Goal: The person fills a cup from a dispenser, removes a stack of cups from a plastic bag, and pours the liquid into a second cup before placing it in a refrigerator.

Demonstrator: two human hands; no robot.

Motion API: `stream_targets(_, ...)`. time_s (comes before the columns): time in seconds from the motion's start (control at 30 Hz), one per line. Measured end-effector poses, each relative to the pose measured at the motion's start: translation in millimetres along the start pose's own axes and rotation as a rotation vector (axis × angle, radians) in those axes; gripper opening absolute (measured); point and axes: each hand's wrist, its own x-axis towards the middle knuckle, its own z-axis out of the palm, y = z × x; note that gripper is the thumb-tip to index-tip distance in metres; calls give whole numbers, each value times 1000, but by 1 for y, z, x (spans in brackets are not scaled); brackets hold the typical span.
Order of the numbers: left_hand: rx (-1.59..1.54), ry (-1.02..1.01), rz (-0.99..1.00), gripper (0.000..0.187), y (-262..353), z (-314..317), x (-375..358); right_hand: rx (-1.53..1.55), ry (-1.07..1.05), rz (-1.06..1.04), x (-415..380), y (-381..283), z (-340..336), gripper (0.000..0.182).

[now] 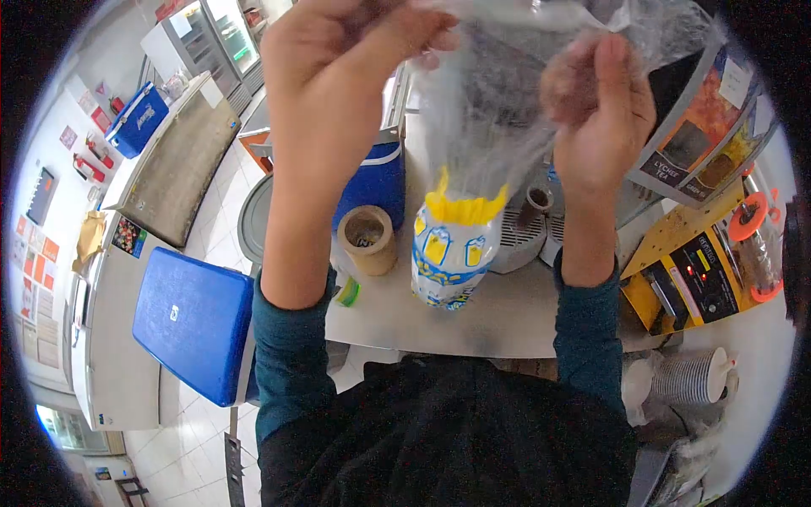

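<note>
A clear plastic bag (498, 101) is stretched between my two raised hands. My left hand (325, 93) is closed on its upper left edge, fingertips near the top of the view. At the upper right edge, my right hand (600, 118) pinches the plastic with the thumb up. The bag narrows downward to a white cup (452, 262) with blue and yellow print, upright over the counter (389, 325). Crumpled film overlaps the cup's yellow top.
Left of the cup stands a round tan container (368, 241), with a blue cooler (372, 182) behind. A grey machine with a drip grille (517, 241) is behind the cup. A yellow-black sealing machine (705, 270) and stacked cups (688, 376) are right. Another blue cooler (194, 313) is left.
</note>
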Motion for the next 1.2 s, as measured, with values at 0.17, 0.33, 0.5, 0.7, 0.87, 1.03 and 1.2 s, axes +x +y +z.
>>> stream_targets(0.17, 91, 30, -79, 41, 12, -1, -27, -355, -73, -25, -23, -2, -12, 35)
stream_targets(0.33, 300, -46, -330, 99, -39, -8, -150, -256, -171, 367, -149, 18, -40, 118)
stream_targets(0.5, 207, 194, -546, 95, -129, 5, -256, -273, -29, 601, -268, 88, -49, 116)
stream_targets(0.7, 319, 40, -791, 78, -240, -37, -449, -314, -53, 873, -345, 109, -72, 100)
stream_targets(0.87, 334, 83, -663, 99, -165, -21, -367, -282, -106, 642, -305, 88, -80, 118)
stream_targets(1.03, 138, 221, -430, 95, -110, 7, -223, -31, -95, 542, -195, 71, -57, 127)
stream_targets(1.2, 221, 252, -491, 90, -123, 10, -223, -242, -18, 546, -218, 72, -44, 120)
